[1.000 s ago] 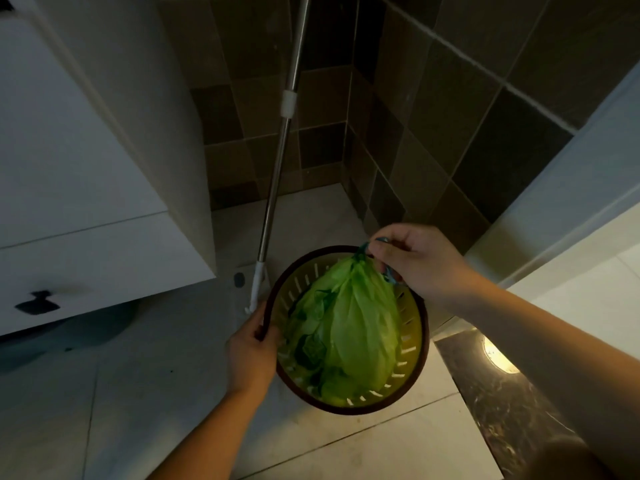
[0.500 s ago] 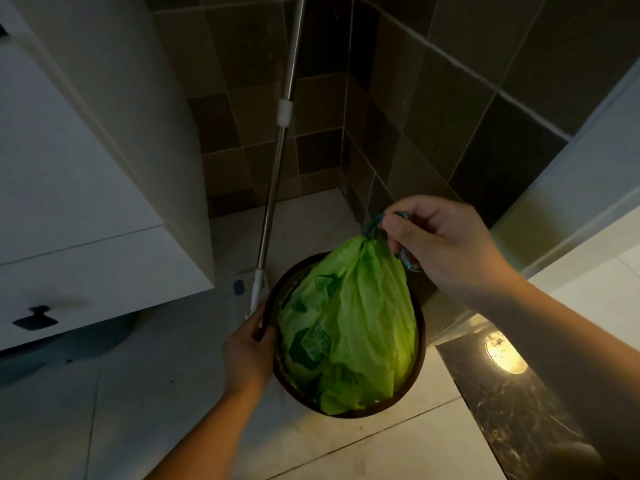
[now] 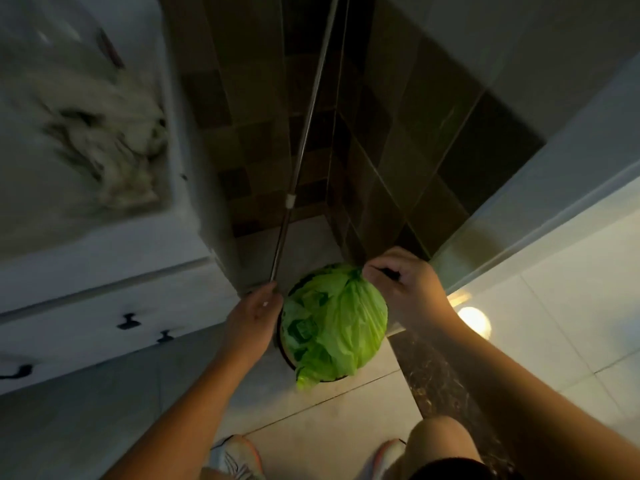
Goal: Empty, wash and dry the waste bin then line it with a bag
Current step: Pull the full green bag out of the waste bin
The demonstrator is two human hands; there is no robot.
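A full green rubbish bag [image 3: 334, 325] bulges above a round dark-rimmed waste bin [image 3: 284, 351] that stands on the tiled floor in a corner. My right hand [image 3: 407, 289] grips the bag's gathered top at the bin's far right edge. My left hand [image 3: 254, 315] holds the bin's left rim. The bag hides almost all of the bin, and only slivers of its rim show at the left and bottom.
A metal mop handle [image 3: 304, 140] leans in the dark tiled corner just behind the bin. A white cabinet [image 3: 114, 306] with dark knobs stands to the left. A white door frame [image 3: 540, 216] and a dark threshold [image 3: 446, 382] lie to the right. My shoes [image 3: 235, 457] are at the bottom.
The view has risen and pulled back, so my shoes and the counter top now show. The bag has come higher out of the bin in my right hand. My left hand stays on the rim.
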